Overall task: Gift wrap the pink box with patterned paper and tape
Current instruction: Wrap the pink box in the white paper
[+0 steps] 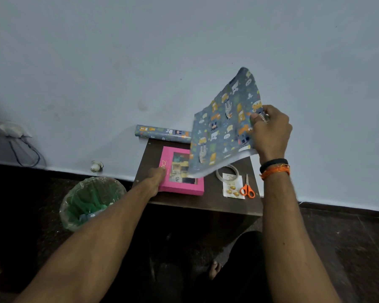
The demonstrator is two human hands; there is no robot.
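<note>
While the right hand (269, 130) holds a cut sheet of patterned paper (223, 123) up in the air, the left hand (157, 179) rests at the left edge of the pink box (181, 171), w/ fingers curled round that edge. The right hand pinches the sheet at its right side, thumb in front, other fingers behind; the sheet hangs tilted, its lower corner is over the top-right part of the box and hides it. The printed side (blue-grey w/ small animals) faces the camera; a white strip of the back shows along the lower edge.

The pink box lies flat on the small dark counter (212, 200), on its left half, near the front edge. It has a window on top. Behind it, at the back of the counter against the wall (140, 62), lies the roll of paper (162, 133), same pattern; its right end is hidden behind the sheet.

To the right of the box: a clear tape roll (227, 172), a small card w/ gold items (232, 186) that touches the tape, and orange-handled scissors (247, 186) just beside the card, blades pointing to the wall.

On the floor left of the counter stands a bin w/ green bag (90, 202). Right wrist wears black and orange bands (274, 168).
</note>
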